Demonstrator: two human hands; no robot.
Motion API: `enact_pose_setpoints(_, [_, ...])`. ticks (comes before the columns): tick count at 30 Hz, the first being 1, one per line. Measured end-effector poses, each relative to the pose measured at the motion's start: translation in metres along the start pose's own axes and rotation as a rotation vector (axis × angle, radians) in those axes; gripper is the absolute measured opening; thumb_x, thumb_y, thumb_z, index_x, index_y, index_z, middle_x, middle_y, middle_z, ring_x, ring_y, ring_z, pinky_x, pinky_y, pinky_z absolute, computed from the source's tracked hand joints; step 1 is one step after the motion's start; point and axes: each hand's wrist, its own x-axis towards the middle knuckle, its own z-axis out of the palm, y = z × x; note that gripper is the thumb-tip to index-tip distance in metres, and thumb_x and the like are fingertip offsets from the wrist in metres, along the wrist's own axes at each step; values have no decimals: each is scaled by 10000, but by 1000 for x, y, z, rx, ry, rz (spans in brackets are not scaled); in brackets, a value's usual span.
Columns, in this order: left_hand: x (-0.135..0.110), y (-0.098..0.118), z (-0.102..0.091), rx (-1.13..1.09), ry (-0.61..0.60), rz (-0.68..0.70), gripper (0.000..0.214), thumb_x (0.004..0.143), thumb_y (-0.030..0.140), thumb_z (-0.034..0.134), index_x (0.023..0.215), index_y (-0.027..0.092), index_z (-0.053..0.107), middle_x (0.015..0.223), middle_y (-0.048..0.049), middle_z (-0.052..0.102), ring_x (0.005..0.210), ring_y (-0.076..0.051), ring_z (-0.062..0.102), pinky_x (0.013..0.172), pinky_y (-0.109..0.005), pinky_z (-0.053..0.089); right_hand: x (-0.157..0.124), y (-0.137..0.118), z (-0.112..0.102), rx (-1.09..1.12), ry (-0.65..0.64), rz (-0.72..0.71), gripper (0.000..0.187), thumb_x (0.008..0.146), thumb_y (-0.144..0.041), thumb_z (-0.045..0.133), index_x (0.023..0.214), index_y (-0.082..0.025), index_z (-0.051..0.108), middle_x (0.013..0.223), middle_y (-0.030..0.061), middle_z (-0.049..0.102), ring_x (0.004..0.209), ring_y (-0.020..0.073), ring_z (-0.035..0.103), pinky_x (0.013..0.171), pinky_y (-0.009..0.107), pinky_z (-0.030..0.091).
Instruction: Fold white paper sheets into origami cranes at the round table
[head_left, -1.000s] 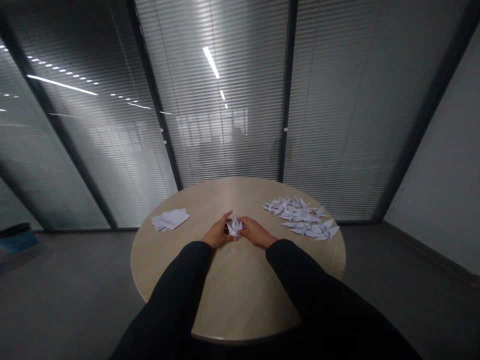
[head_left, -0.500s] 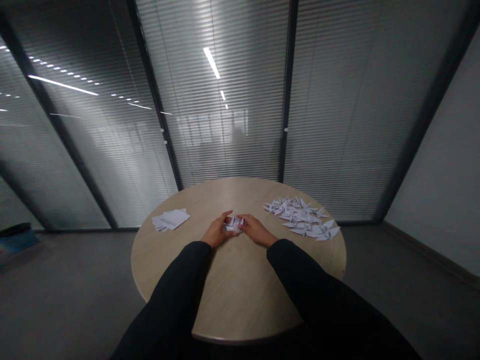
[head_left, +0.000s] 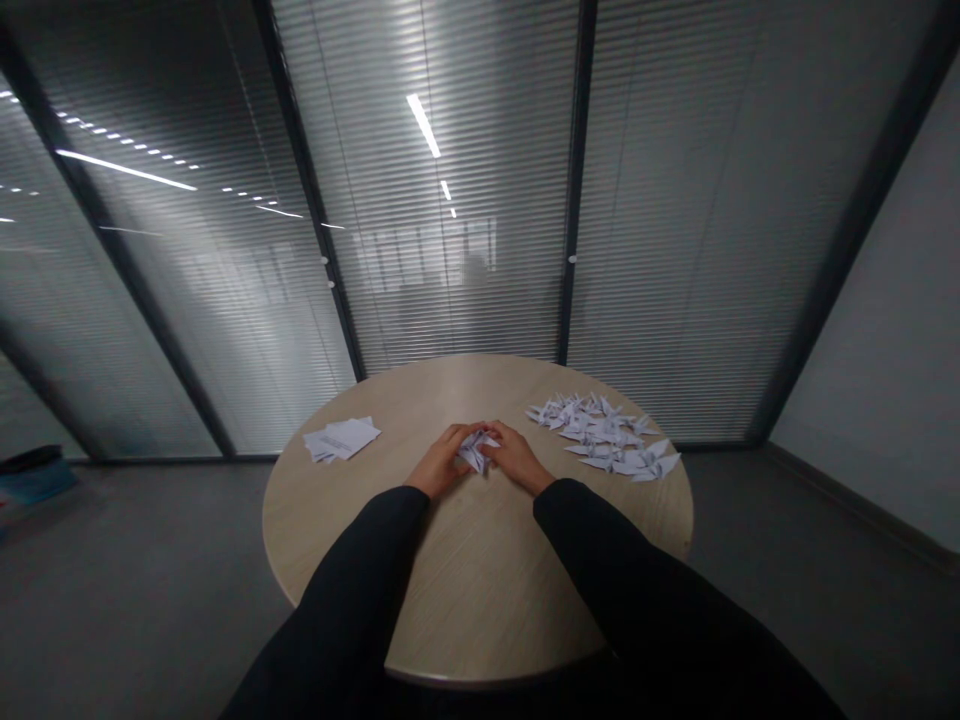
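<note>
Head cam, only view: your L hand (head_left: 441, 464) and R hand (head_left: 517, 460) both have fingers closed on a small folded paper (head_left: 474, 456), approx. mid of the round table (head_left: 487, 580), btwn L and R edges. Exact fingertip placement too small to tell.

Progress, my read: that pc is part-way folded. Done, by the look of it: heap of folded pcs (head_left: 611, 436) twd the table's R edge, pointy, too overlapped to count. Unworked: flat sheets (head_left: 343, 437) nr the L edge, loosely stacked, print on top one.

Surface: pale wood grain; your dark sleeves (head_left: 367, 560) cross the near edge.

Room: blinds (head_left: 450, 320) past the far edge, dark frames (head_left: 576, 150) btwn panels, bright light strips (head_left: 424, 125) up high. Plain wall (head_left: 900, 350) on R, grey floor (head_left: 172, 560), blue container (head_left: 37, 482) far L.
</note>
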Motion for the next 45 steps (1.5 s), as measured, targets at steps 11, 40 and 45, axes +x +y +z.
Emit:
enact_pose_setpoints(11, [2,13,-1,56,-75,40,620,775,148,582,1332,259,332,1219,-85,497,1131,-203,465,972,-362,371,-1,-4,-4,-93,41,-33,180,688,-146,560,859,-198,582,792,0,647,731,145,587,645,236,448])
enact_pose_setpoints(40, [0,3,-5,14,63,-155,242,766,175,541,999,216,595,1177,-71,479,1030,-189,504,915,-361,418,4,-1,0,120,18,7,285,696,-119,459,969,-195,489,775,-8,604,675,136,569,664,275,457])
enact_pose_setpoints(45, [-1,0,-6,14,44,-163,209,769,188,546,945,220,654,1230,-70,461,1033,-200,507,920,-376,419,3,-2,0,101,17,-9,316,701,-89,441,988,-207,495,823,-6,615,681,130,579,670,267,467])
